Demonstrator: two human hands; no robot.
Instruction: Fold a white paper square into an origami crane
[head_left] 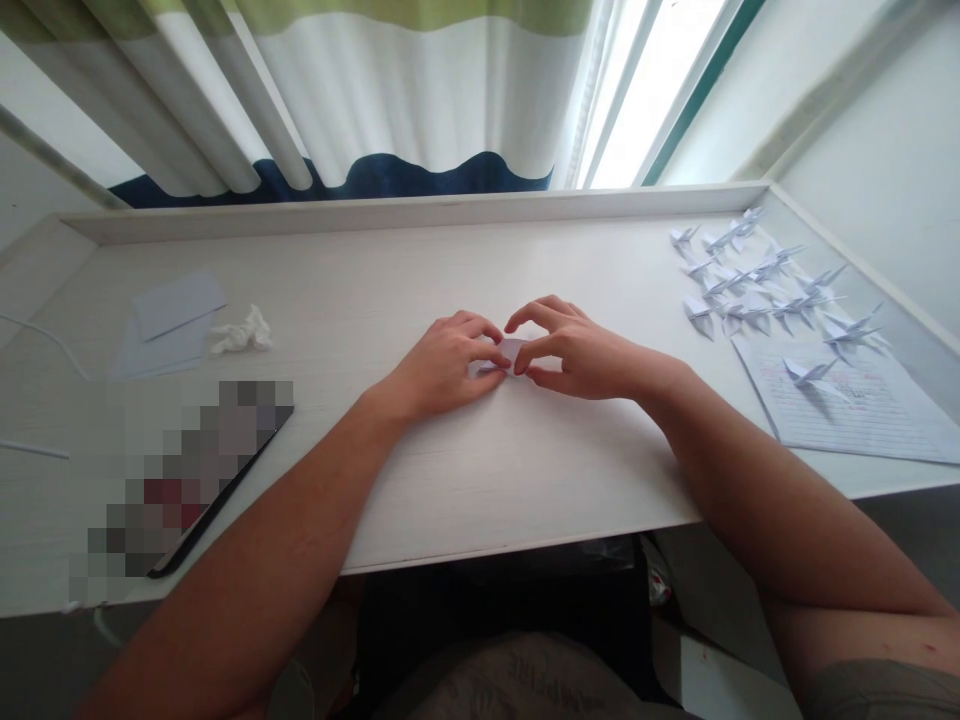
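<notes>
A small piece of folded white paper (513,350) lies on the desk between my hands, partly hidden by fingers. My left hand (454,365) grips its left side, thumb and fingertips closing on the paper near the desk surface. From the right, my right hand (577,352) holds the paper's other edge between thumb and curled fingers, with the index finger arched above. The paper's exact folded shape cannot be made out.
Several folded paper cranes (750,275) stand at the right, one (810,373) on lined sheets (885,410). Loose white paper sheets (180,305) and a crumpled tissue (244,332) lie at the left. Nearer is a blurred-out dark-edged device (225,480). A raised ledge (420,213) borders the desk's back.
</notes>
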